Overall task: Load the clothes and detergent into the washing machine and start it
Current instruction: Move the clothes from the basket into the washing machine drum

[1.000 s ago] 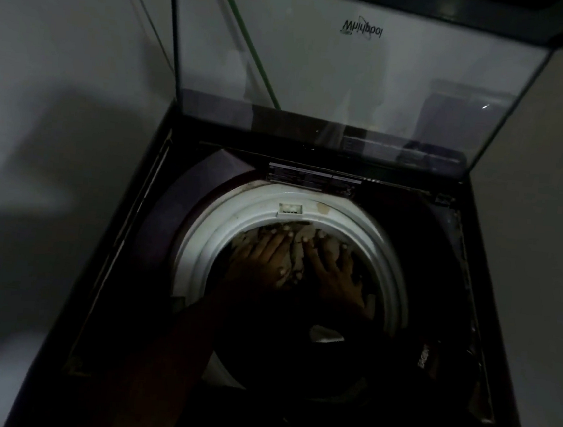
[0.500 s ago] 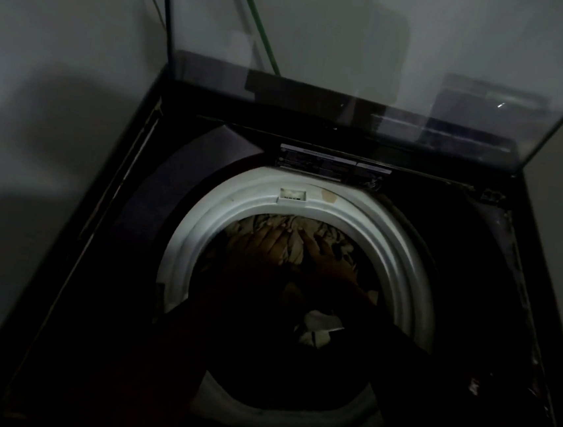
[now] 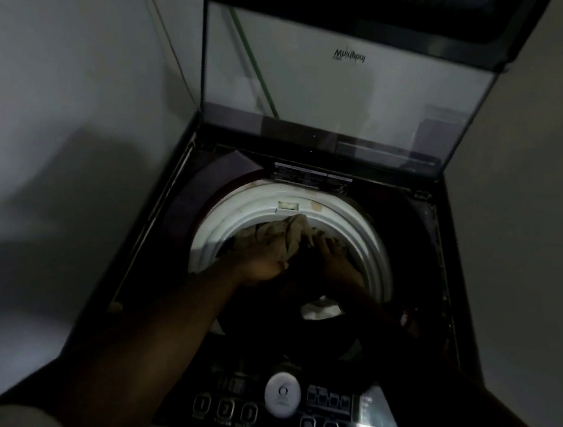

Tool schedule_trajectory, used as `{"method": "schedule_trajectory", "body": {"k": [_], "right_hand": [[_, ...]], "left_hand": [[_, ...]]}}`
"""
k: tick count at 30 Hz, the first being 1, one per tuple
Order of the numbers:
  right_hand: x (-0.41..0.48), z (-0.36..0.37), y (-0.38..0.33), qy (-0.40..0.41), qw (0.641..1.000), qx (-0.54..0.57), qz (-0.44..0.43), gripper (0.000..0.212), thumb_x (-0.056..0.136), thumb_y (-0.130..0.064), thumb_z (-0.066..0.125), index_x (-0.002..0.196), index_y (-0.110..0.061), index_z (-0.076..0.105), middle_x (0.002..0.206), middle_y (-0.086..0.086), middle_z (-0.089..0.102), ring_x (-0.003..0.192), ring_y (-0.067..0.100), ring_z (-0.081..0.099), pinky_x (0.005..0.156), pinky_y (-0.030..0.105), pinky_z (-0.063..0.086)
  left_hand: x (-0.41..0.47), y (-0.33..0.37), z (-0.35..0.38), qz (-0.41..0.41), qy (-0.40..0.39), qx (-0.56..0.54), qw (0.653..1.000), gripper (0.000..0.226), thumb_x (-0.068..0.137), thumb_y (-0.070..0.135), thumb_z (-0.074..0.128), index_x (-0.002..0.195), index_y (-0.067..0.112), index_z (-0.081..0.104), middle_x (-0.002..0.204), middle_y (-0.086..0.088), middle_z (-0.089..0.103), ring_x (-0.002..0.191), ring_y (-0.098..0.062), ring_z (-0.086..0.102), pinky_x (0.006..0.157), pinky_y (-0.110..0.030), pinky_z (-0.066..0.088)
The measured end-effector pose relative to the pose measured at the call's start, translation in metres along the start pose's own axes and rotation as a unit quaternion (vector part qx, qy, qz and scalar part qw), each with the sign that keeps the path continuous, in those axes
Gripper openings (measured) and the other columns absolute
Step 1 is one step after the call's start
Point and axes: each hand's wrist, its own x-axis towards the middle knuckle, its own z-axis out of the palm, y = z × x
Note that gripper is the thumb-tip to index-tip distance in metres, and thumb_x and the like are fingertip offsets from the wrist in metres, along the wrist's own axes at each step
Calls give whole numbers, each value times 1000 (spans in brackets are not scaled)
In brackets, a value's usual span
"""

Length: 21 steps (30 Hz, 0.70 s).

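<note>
A dark top-loading washing machine (image 3: 440, 263) stands open, its glass lid (image 3: 336, 91) raised at the back. Both my arms reach into the white-rimmed drum (image 3: 235, 219). My left hand (image 3: 261, 263) grips a bunched beige cloth (image 3: 288, 234) that rises near the drum's far rim. My right hand (image 3: 334, 256) lies on the dark clothes beside it, fingers spread over the pile; whether it grips anything is hidden in shadow. A pale garment (image 3: 318, 311) shows lower in the drum. No detergent is in view.
The control panel (image 3: 288, 417) with a round white button (image 3: 282, 394) and several small keys runs along the machine's near edge. Grey walls close in on the left and right. The scene is very dim.
The view has pulled back and up, so the control panel now shows. My left hand has closed on the beige cloth and lifted it toward the drum's far rim.
</note>
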Motion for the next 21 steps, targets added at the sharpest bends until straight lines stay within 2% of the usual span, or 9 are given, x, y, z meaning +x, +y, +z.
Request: {"method": "schedule_trajectory", "body": {"k": [3, 6, 8, 13, 17, 21], "right_hand": [[-36, -14, -2, 71, 997, 3, -5, 61, 93, -37, 49, 149, -23, 27, 155, 10, 25, 140, 33, 29, 109, 44, 34], [-70, -28, -4, 127, 992, -13, -11, 51, 96, -39, 46, 142, -19, 39, 148, 6, 36, 134, 29, 36, 104, 39, 38], [-93, -36, -7, 154, 988, -13, -27, 47, 95, -38, 48, 137, -16, 46, 143, 5, 40, 132, 27, 40, 101, 37, 41], [-147, -41, -28, 192, 976, -42, -96, 46, 92, -38, 49, 131, -14, 51, 138, 6, 45, 126, 29, 45, 98, 39, 44], [-186, -32, -54, 212, 965, -35, -153, 47, 94, -35, 49, 133, -10, 50, 142, 10, 44, 126, 32, 46, 97, 38, 44], [-221, -16, -87, 215, 949, -27, -230, 44, 95, -32, 48, 131, -7, 51, 143, 16, 44, 128, 34, 44, 102, 40, 42]], "left_hand": [[-29, 14, 3, 11, 45, -61, 997, 58, 99, 31, 52, 150, 14, 33, 154, -9, 38, 139, -28, 38, 113, -34, 29], [-62, 32, 1, 8, 174, -60, 983, 48, 97, 32, 55, 140, 13, 46, 143, -7, 50, 130, -27, 48, 106, -34, 36], [-87, 42, 0, 9, 229, -35, 973, 43, 96, 32, 56, 133, 12, 51, 135, -9, 56, 125, -29, 51, 103, -36, 38], [-157, 63, 2, 31, 328, 11, 944, 51, 94, 28, 59, 139, 7, 47, 140, -11, 53, 130, -27, 48, 108, -36, 37], [-215, 69, 23, 9, 370, 17, 929, 56, 94, 31, 57, 142, 7, 44, 143, -11, 50, 132, -26, 46, 109, -42, 40], [-272, 68, 47, -34, 404, -7, 914, 57, 94, 36, 52, 143, 8, 43, 143, -11, 50, 132, -28, 47, 108, -44, 41]]}}
